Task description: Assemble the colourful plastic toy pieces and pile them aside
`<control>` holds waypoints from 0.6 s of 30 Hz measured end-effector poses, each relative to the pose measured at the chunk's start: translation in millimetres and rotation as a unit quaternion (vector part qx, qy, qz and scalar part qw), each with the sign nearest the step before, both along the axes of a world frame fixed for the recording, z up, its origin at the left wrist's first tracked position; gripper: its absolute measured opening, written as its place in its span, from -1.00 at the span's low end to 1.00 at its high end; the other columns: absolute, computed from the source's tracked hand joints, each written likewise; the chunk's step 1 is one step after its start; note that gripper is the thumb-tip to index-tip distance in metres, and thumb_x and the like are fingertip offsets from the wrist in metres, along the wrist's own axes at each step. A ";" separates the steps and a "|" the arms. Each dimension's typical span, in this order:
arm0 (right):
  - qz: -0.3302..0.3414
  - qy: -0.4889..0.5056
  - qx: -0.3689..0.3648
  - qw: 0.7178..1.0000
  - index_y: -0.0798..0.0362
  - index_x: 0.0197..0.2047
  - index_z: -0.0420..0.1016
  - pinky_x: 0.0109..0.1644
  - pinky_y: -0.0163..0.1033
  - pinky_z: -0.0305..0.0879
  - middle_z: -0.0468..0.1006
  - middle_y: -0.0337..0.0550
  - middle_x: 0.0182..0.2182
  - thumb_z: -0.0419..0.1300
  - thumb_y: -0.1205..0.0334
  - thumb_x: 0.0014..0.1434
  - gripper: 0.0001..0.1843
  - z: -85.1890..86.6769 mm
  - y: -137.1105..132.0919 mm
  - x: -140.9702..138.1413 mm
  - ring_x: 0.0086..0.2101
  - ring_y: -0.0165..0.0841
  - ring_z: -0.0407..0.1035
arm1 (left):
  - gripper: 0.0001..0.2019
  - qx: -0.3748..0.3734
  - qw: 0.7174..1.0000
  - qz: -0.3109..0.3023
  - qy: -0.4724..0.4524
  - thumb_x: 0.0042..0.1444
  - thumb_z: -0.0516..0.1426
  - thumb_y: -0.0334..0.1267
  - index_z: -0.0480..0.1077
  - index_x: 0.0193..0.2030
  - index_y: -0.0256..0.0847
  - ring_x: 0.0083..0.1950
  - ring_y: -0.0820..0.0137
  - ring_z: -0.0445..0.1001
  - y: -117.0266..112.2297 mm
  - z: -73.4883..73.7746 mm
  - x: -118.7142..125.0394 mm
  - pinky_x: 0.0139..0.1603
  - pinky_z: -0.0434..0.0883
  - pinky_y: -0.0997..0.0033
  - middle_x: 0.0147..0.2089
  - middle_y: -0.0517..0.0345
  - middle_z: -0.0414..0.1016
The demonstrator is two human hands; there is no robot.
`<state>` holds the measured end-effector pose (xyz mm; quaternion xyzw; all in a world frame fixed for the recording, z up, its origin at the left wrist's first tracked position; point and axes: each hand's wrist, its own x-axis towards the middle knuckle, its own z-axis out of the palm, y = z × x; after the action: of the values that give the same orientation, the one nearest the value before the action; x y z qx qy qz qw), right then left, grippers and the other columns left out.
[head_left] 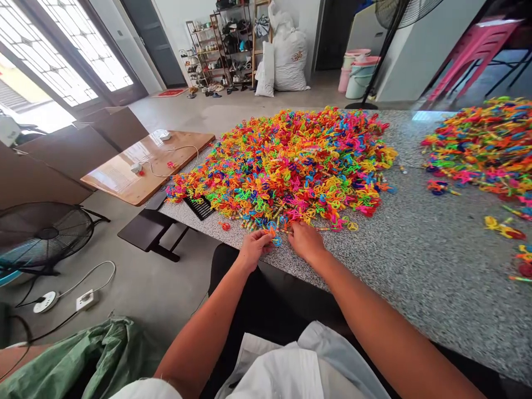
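Note:
Between the thumb and fingers of my left hand (254,247) is a small plastic toy with an orange body and blue wheels (276,240). To its right, my right hand (306,240) is closed, fingertips pointing down at the near edge of the pile. Whatever those fingertips pinch is too small and covered to make out. Just beyond both hands rises a large heap of small bright plastic pieces (286,160), many with ring-like wheels. It lies on a speckled grey stone table (399,244). Thin striped sticks (249,224) lie at the heap's front, near my left hand.
A second pile of plastic toys (490,147) covers the table's right end, with loose clusters (502,227) before it. A black slotted tray (199,207) pokes from the heap's left. Left stand a wooden table (120,172), a dark stool (145,228) and a floor fan (45,233).

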<state>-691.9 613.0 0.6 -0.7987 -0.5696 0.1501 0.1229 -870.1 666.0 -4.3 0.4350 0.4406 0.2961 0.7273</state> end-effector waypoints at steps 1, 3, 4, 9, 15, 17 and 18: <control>-0.004 0.019 0.018 1.000 0.11 -0.03 0.57 0.01 -0.15 0.36 0.62 0.12 -0.05 0.20 0.29 0.26 -0.77 -0.4 -1.5 2.1 -0.03 -0.11 0.53 | -0.56 -0.005 1.000 -0.010 -0.005 -0.19 0.47 -0.02 0.50 -0.29 -0.28 -0.41 0.53 0.45 -1.7 0.0 3.2 -0.36 0.43 0.52 -0.40 0.23 0.49; -0.047 0.102 0.041 0.993 0.09 -0.23 0.56 -0.07 -0.19 0.38 0.64 0.03 -0.22 0.24 0.30 0.20 -0.92 -1.3 -6.3 6.4 -0.15 -0.17 0.54 | -0.55 -0.019 0.999 -0.024 -0.019 -0.20 0.48 -0.02 0.50 -0.30 -0.28 -0.41 0.51 0.46 -5.3 0.6 8.9 -0.37 0.43 0.51 -0.40 0.23 0.49; -0.083 0.176 0.053 0.979 0.08 -0.32 0.52 -0.16 -0.21 0.39 0.62 -0.04 -0.33 0.25 0.28 0.18 -0.94 -1.8 -10.4 8.4 -0.26 -0.22 0.53 | -0.55 -0.027 0.999 -0.030 -0.028 -0.20 0.48 -0.02 0.50 -0.30 -0.28 -0.40 0.51 0.46 -7.2 1.3 11.4 -0.38 0.43 0.51 -0.39 0.23 0.50; -0.163 0.632 0.151 0.742 -0.01 -0.33 0.40 -0.54 -0.31 0.30 0.46 -0.32 -0.54 0.34 0.00 0.06 -0.72 -1.3 -47.4 14.1 -0.58 -0.41 0.32 | -0.55 -0.072 0.989 -0.087 -0.091 -0.15 0.49 -0.05 0.52 -0.23 -0.27 -0.37 0.50 0.49 -18.8 9.1 23.4 -0.38 0.45 0.51 -0.31 0.19 0.53; -0.135 0.747 0.181 0.626 0.00 -0.26 0.49 -0.57 -0.37 0.30 0.50 -0.34 -0.53 0.47 0.09 -0.02 -0.68 4.1 -76.1 12.4 -0.57 -0.46 0.34 | -0.59 -0.089 0.976 -0.163 -0.114 -0.05 0.46 -0.07 0.54 -0.18 -0.30 -0.29 0.43 0.54 -31.7 19.3 39.3 -0.29 0.50 0.45 -0.25 0.07 0.57; -0.140 0.751 0.184 0.618 0.00 -0.27 0.51 -0.58 -0.38 0.29 0.46 -0.36 -0.57 0.47 0.09 -0.01 -0.69 3.9 -79.3 12.1 -0.58 -0.47 0.32 | -0.59 -0.092 0.975 -0.173 -0.109 -0.05 0.46 -0.07 0.54 -0.18 -0.30 -0.29 0.42 0.54 -34.0 20.4 43.1 -0.28 0.52 0.43 -0.26 0.07 0.57; -0.141 0.752 0.187 0.616 0.00 -0.27 0.51 -0.58 -0.38 0.29 0.46 -0.36 -0.57 0.47 0.08 -0.01 -0.69 3.6 -80.7 12.2 -0.59 -0.47 0.31 | -0.59 -0.093 0.975 -0.175 -0.105 -0.05 0.46 -0.07 0.54 -0.18 -0.30 -0.29 0.42 0.54 -35.0 20.7 44.5 -0.28 0.52 0.42 -0.26 0.07 0.57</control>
<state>-679.7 532.3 4.2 -0.4369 -0.1737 0.5694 0.6744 -825.6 631.0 16.4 0.4022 0.3045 0.1663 0.8473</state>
